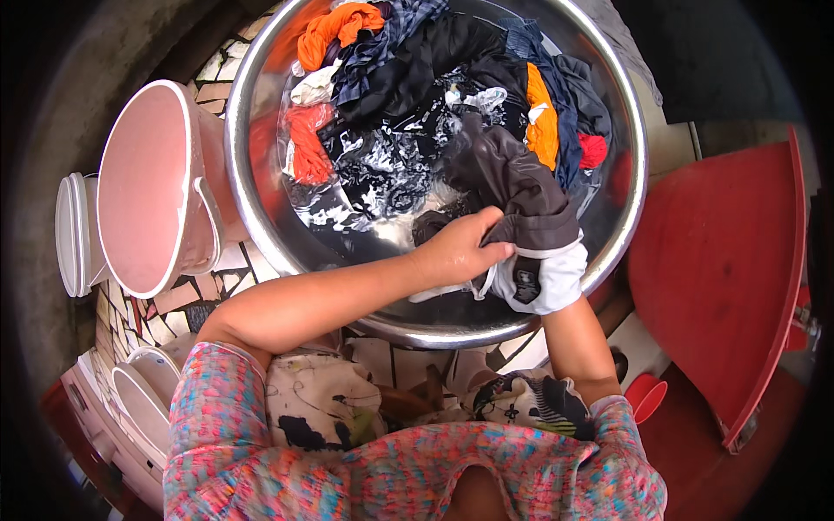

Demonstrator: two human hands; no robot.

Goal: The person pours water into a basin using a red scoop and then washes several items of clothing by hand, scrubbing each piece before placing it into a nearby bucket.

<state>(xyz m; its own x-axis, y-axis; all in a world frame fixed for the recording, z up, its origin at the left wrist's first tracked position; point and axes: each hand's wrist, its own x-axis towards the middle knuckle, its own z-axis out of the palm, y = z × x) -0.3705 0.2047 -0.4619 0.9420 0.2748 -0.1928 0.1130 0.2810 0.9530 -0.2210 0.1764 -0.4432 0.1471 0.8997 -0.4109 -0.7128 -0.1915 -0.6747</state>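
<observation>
A dark grey-brown garment with a white lining or waistband is held over a large metal basin. My left hand pinches the garment's edge between thumb and fingers. My right forearm goes into the white opening, so my right hand is hidden inside the cloth. A dark label shows on the white part. Soapy water lies in the basin. Around it are wet clothes: a black garment, an orange cloth, a red-orange cloth and a yellow-orange piece.
To the left stand a pink bucket with a handle and a white lidded pail. Pale containers sit at lower left. A big red panel-like object rises on the right, near a small red cup. Broken-tile flooring surrounds the basin.
</observation>
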